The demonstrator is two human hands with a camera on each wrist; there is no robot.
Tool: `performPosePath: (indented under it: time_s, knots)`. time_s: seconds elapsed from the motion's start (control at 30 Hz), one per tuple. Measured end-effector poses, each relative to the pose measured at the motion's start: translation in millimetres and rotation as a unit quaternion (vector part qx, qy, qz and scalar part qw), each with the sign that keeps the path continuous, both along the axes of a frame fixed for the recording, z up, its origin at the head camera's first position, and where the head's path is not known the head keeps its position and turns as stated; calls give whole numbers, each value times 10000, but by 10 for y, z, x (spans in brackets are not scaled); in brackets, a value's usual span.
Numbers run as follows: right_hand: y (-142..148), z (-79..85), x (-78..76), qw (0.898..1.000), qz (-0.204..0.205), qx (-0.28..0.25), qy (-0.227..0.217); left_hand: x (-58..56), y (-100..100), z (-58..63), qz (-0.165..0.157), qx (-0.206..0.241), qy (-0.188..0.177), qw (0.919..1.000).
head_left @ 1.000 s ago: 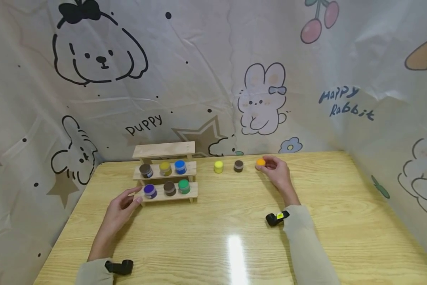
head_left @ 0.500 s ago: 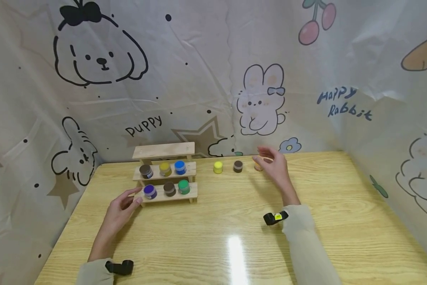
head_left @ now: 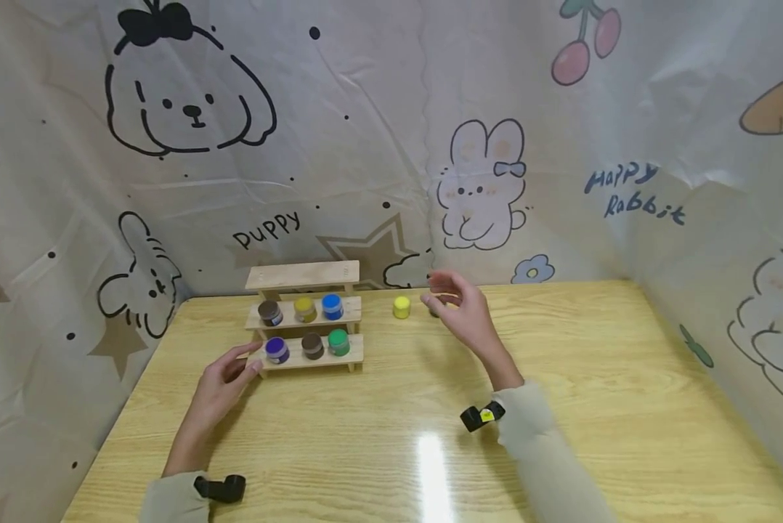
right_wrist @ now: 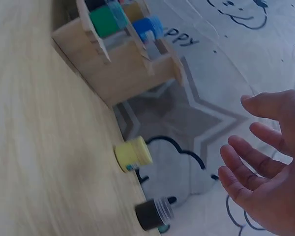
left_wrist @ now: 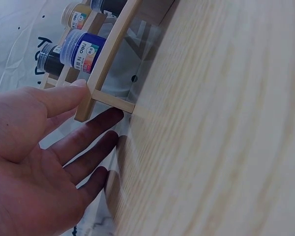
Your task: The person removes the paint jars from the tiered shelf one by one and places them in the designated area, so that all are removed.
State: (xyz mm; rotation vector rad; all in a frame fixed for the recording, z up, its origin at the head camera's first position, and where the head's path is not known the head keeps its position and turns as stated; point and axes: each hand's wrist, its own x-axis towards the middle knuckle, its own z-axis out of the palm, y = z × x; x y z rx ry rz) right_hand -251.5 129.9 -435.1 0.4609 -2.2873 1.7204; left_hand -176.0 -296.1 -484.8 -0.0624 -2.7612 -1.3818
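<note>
While left grip (head_left: 224, 381) pinches rack (head_left: 303, 274), right grip (head_left: 466, 316) hovers half-spread.

I'm indoors at a wood-grain table (head_left: 365, 436), its back and sides closed in by a creased pale sheet (head_left: 365, 65) printed with a puppy (head_left: 192, 109), a rabbit (head_left: 479, 196) and cherries (head_left: 571, 62). A streak of light (head_left: 436, 476) shines off the tabletop. It looks like a screened-off corner; whether of a home or a studio, I can't tell.

A wrinkly white sheet (head_left: 365, 145) behind the table (head_left: 352, 436) has a puppy (head_left: 192, 112), a bunny (head_left: 481, 196), pink cherries (head_left: 571, 63) and a blue flower (head_left: 532, 269).
</note>
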Motion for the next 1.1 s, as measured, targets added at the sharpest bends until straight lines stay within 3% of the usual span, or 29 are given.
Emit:
performPosePath:
  time_s: [0.3,0.53,0.87,1.1]
  knots:
    - [-382,-24,85,9985,534,109,-10,-6,-22,-17,-37,108,-29,9999]
    - [-724,-19,61,9951,885,416,109,-16,-20,-5,-55,187,15,9998]
    - [-1085,-62,-59,9934,997,559,-92,-30,-9,-7,-1,191,-8,9998]
    - [-1275,-97,-87,9929,927,752,24,-16,-12,0,-60,186,86,9998]
